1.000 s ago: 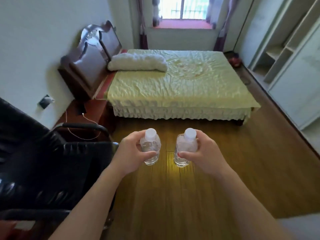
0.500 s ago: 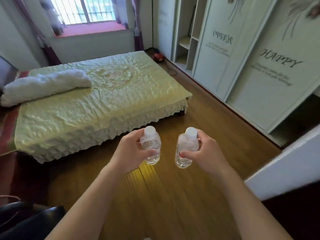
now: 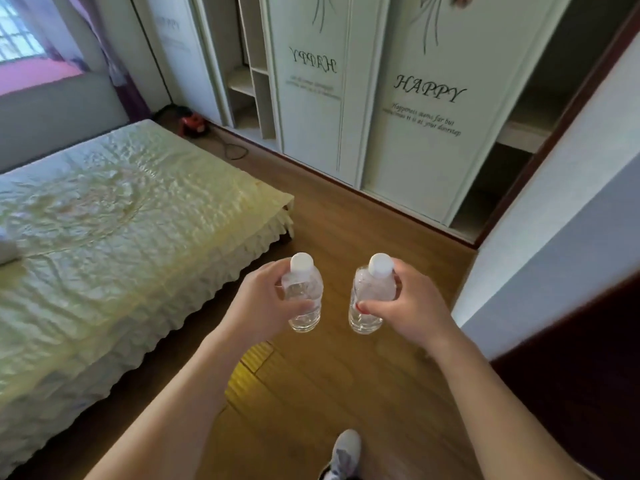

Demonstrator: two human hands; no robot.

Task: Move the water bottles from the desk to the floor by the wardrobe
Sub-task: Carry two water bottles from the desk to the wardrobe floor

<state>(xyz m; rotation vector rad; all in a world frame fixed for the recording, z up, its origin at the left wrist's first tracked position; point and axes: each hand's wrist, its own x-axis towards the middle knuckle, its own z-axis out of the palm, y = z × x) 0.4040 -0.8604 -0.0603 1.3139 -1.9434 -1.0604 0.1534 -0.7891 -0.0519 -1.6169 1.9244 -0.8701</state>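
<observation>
- The person is standing on the warm brown wooden plank floor (image 3: 346, 393) and carrying a small clear plastic water bottle with a white screw cap in each hand. Both are being held up in the air in front of the body.
- The left hand (image 3: 259, 306) is holding the left bottle (image 3: 304, 285). Its grip is wrapping round the middle, with the thumb lying across the front and the cap poking out on top.
- The right hand (image 3: 412, 306) is doing pretty much the same with the right bottle (image 3: 372, 287). The grip is curling round the body, and the thumb, with a reddish nail, is lying across the front.
- Both bottles are sitting roughly upright, side by side, near each other but not touching. Their bases are hanging free below the fingers, above the floor.
- The big white sliding-door wardrobe (image 3: 415, 133) with "HAPPY" lettering is standing ahead and to the right, well apart from the bottles. Open shelves are showing between and beside its doors.
- The bed with the rumpled pale yellow-green frilled cover (image 3: 121, 237) is taking up the whole left side.
- A grey-white sneaker (image 3: 343, 452) is peeking in at the bottom edge, on the floor.
- A small red object (image 3: 192, 124) is lying on the floor near the wardrobe's far end, too blurry to make out.
</observation>
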